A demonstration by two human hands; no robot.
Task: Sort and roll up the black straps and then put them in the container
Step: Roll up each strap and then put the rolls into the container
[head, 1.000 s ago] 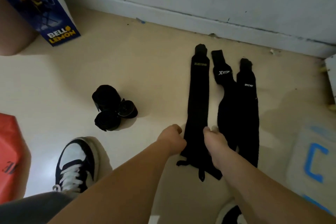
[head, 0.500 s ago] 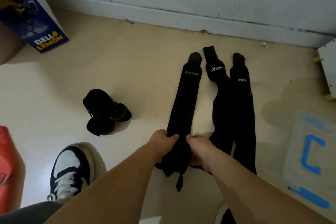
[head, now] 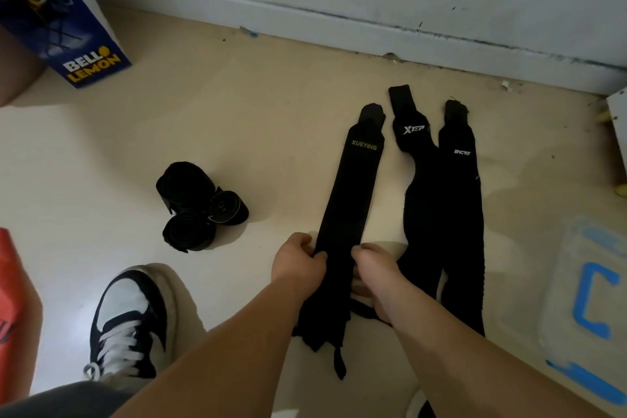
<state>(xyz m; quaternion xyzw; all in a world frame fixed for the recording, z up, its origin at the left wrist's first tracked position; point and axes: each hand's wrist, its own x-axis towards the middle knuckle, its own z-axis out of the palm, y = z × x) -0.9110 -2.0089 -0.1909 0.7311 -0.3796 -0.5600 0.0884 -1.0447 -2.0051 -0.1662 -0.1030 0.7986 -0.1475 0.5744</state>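
Both arms reach fwd, low. Left hand [head: 298,261] & right hand [head: 373,268] each pinch a side edge of the XUEYING strap [head: 353,200], which lies flat on the floor [head: 254,112]. XTEP strap [head: 420,200] just to its right, rolled straps [head: 196,207] to its left, clear container [head: 576,282] at far right.

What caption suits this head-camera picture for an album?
The left hand and right hand grip the XUEYING strap laid on the floor, beside two flat straps and three rolled straps.

XUEYING, XTEP straps [head: 353,197]; BELLO LEMON box [head: 73,34]
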